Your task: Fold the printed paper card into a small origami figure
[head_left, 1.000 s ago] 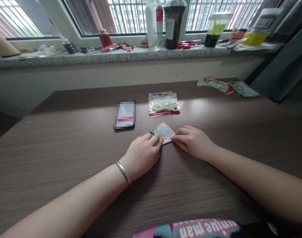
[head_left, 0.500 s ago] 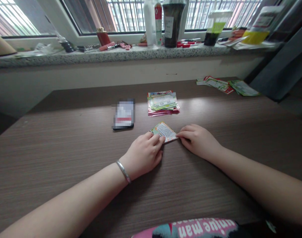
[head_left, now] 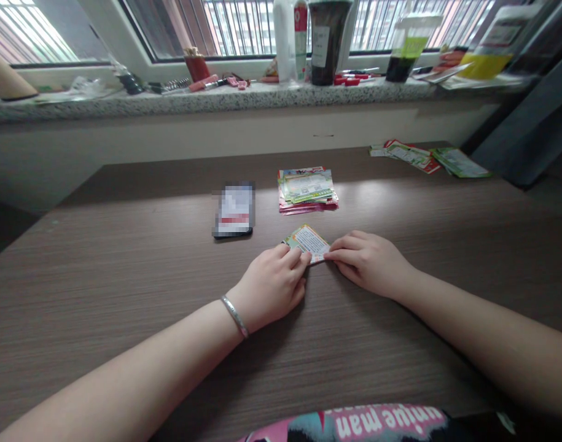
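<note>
so the card (head_left: 307, 241) is a small colourful one, orange and green border around a white panel of tiny print I can't read. it lies flat on the worktop (head_left: 124, 258), turned so a corner points away, near edge tucked under the fingertips of both hands

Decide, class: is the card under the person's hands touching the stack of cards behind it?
Apart. The head view shows the card, pinned by the left hand and right hand, with a bare strip of table before the stack of cards.
</note>
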Motion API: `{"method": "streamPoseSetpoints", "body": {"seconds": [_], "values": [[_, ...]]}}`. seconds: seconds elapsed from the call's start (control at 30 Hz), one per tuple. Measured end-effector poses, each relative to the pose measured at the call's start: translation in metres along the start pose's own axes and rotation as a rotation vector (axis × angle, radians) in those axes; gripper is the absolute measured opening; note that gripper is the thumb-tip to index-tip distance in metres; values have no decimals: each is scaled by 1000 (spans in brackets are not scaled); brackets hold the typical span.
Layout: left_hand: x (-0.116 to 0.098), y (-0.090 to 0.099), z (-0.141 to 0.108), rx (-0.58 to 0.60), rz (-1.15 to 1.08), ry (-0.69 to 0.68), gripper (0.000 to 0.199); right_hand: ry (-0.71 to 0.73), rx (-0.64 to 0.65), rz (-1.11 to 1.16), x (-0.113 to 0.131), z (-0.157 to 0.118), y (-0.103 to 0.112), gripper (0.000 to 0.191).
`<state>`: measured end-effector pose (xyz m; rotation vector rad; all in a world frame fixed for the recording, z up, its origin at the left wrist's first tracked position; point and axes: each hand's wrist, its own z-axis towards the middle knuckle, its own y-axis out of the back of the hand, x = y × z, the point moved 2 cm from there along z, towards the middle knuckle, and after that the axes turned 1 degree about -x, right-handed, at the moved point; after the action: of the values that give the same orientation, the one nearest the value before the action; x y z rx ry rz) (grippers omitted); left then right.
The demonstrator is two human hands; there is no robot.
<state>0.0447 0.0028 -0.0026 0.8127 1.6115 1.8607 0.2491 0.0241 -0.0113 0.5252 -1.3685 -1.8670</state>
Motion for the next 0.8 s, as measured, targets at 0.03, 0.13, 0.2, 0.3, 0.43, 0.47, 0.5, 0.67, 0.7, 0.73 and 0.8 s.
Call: {"method": "streamPoseSetpoints", "body": {"seconds": [0.03, 0.13, 0.2, 0.3, 0.43, 0.47, 0.5, 0.67, 0.7, 0.73, 0.8], "values": [[0, 0, 0, -2, 3, 1, 38, -2, 8, -9, 0, 0, 0, 23], [-1, 1, 0, 1, 13, 2, 38, -16, 33, -32, -1, -1, 2, 24], [-2, 1, 1, 7, 15, 5, 37, -25, 43, -43, -2, -2, 3, 24], [-2, 2, 1, 14, 7, 9, 38, -37, 52, -49, -3, -3, 5, 24], [-1, 1, 1, 16, 0, 11, 39, -45, 60, -55, -6, -4, 8, 23], [-1, 1, 0, 15, 1, 11, 39, -49, 63, -60, -7, -4, 8, 23], [-1, 1, 0, 13, 2, 10, 39, -54, 66, -64, -8, -4, 9, 23], [-1, 0, -1, 12, 11, 8, 40, -57, 78, -61, -12, -5, 11, 21], [-1, 0, -1, 14, 12, 7, 41, -55, 82, -62, -13, -6, 11, 20], [-1, 0, -1, 17, 12, 6, 41, -54, 88, -66, -14, -6, 11, 20], [0, -1, -1, 23, 12, 4, 41, -50, 106, -81, -15, -6, 12, 20]]}}
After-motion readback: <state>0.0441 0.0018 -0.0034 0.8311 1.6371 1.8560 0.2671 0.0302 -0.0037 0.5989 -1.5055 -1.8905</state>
